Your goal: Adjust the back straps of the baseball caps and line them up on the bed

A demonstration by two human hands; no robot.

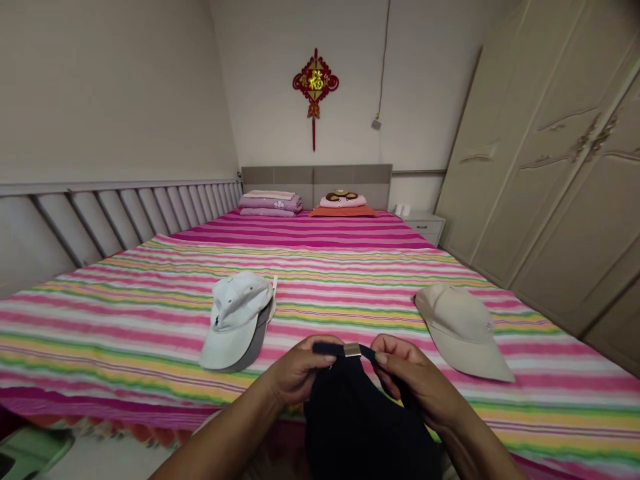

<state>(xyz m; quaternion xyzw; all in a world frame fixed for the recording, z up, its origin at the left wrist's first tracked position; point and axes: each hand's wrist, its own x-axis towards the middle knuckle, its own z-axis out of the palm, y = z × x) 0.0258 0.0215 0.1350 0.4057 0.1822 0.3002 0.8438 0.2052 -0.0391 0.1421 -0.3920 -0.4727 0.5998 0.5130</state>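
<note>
A black baseball cap (360, 427) hangs between my hands at the near edge of the bed, its back strap uppermost. A metal buckle (352, 350) sits on the strap between my fingers. My left hand (305, 370) pinches the strap and cap edge left of the buckle. On the other side, my right hand (403, 367) grips the strap between thumb and fingers. A white cap (237, 320) with a small dark logo lies on the bed to the left. To the right rests a beige cap (460, 327), brim toward me.
The bed (345, 293) has a striped cover. Folded bedding (270, 202) and a pillow stack (343, 202) lie by the headboard (350, 177). A wardrobe (540, 153) stands right, a radiator (125, 213) left, a green stool (37, 450) at lower left.
</note>
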